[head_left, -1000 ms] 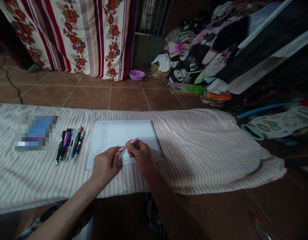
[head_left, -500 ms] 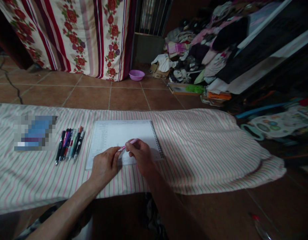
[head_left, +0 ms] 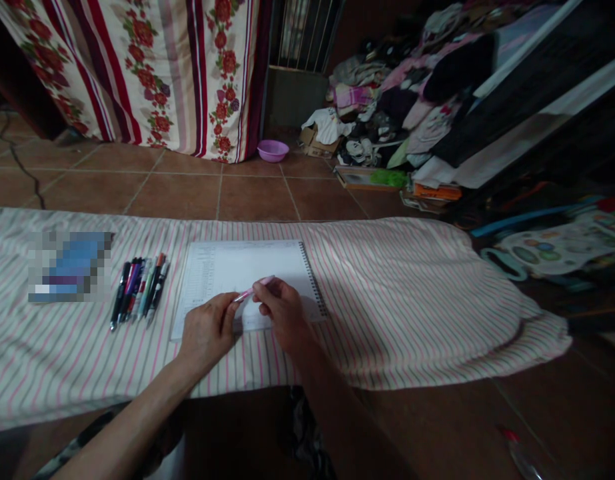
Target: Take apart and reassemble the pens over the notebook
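Vs. a sec ago, little changes: our L hand (head_left: 207, 327) and R hand (head_left: 284, 310) sit a touch farther apart, so a bit more of the pink pen (head_left: 244, 295) shows btwn them. For the work, that means the pen's still in a two-hand hold, above the spiral notebook's (head_left: 252, 260) pg; can't tell if any part of it is coming loose. Fingers on both sides are closed in a pinch, L on the lower end, R near the upper, w/ the rest curled.

Re: writing, the pg has small print down its L side and along the top, too tiny to read. No brands legible on the pens (head_left: 133, 290) on the striped cloth (head_left: 412, 300); the pixelated item (head_left: 70, 267) is unreadable.
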A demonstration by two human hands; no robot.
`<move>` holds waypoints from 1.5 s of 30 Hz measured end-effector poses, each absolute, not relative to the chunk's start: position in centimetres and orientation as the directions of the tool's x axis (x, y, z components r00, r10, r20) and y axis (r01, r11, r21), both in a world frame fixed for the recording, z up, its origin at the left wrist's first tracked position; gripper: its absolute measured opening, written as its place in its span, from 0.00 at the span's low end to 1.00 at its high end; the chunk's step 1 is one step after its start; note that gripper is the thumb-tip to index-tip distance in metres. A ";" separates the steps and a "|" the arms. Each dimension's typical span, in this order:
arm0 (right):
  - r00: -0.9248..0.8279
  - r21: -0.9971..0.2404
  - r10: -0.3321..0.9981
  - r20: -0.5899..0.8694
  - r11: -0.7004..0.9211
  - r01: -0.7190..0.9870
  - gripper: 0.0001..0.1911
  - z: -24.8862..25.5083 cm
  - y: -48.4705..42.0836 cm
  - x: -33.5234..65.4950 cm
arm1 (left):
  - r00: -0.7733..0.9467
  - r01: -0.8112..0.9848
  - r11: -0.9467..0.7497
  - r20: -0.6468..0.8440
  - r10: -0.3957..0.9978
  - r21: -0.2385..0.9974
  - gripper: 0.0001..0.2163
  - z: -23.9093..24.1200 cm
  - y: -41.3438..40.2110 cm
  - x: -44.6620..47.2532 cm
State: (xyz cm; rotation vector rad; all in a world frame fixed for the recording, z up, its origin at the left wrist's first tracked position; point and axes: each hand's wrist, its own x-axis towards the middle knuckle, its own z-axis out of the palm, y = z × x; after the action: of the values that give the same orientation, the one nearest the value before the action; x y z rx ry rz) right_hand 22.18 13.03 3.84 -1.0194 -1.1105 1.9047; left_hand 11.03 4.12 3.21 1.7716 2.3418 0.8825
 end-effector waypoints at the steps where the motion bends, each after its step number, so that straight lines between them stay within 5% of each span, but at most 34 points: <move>1: -0.428 -0.912 0.861 -0.274 -0.374 -0.168 0.11 3.7 13.1 22.1 | -0.324 0.862 0.160 0.279 0.904 0.482 0.18 3.2 4.1 11.0; 9: -0.483 -0.851 0.810 -0.332 -0.478 -0.217 0.16 4.3 13.2 22.5 | -0.347 0.848 0.202 0.225 0.910 0.490 0.17 3.1 4.1 10.7; 17: -0.289 -0.888 0.889 -0.356 -0.417 -0.191 0.15 4.1 13.6 22.7 | -0.307 0.863 0.169 0.231 0.923 0.476 0.17 2.9 4.0 10.2; 22: -0.242 -0.835 0.879 -0.412 -0.470 -0.285 0.13 4.1 13.7 22.7 | -0.353 0.793 0.139 0.261 0.899 0.594 0.17 3.5 4.0 10.2; 26: -0.237 -0.726 0.857 -0.457 -0.514 -0.456 0.11 3.9 14.0 22.6 | -0.641 0.492 0.135 0.253 0.725 0.860 0.24 4.0 4.3 11.2; 29: -0.212 -0.670 0.844 -0.493 -0.524 -0.527 0.09 3.6 14.3 22.5 | -0.781 0.086 0.009 0.062 0.622 0.996 0.21 4.0 4.8 12.2; 32: -0.201 -0.668 0.852 -0.483 -0.508 -0.544 0.07 3.4 14.3 22.4 | -0.748 -0.322 -0.076 -0.205 0.632 0.944 0.19 4.1 5.4 13.1; 37: -0.280 -0.684 0.852 -0.441 -0.522 -0.510 0.06 3.4 13.5 22.2 | -0.523 -0.619 -0.093 -0.321 0.790 0.780 0.19 4.6 6.4 13.9; 41: -0.394 -0.696 0.825 -0.406 -0.558 -0.452 0.08 3.9 12.5 22.1 | -0.471 -0.735 -0.113 -0.384 0.795 0.669 0.19 4.5 7.2 14.2; 45: -0.415 -0.747 0.803 -0.427 -0.572 -0.338 0.12 4.1 12.5 22.2 | -0.512 -0.686 -0.124 -0.356 0.782 0.717 0.14 4.1 7.6 14.1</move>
State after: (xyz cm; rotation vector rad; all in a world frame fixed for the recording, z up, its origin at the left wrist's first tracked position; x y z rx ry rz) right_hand 22.23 12.47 4.06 -1.0369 -0.7442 2.0355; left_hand 14.05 7.59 4.12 0.1306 1.0780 1.8152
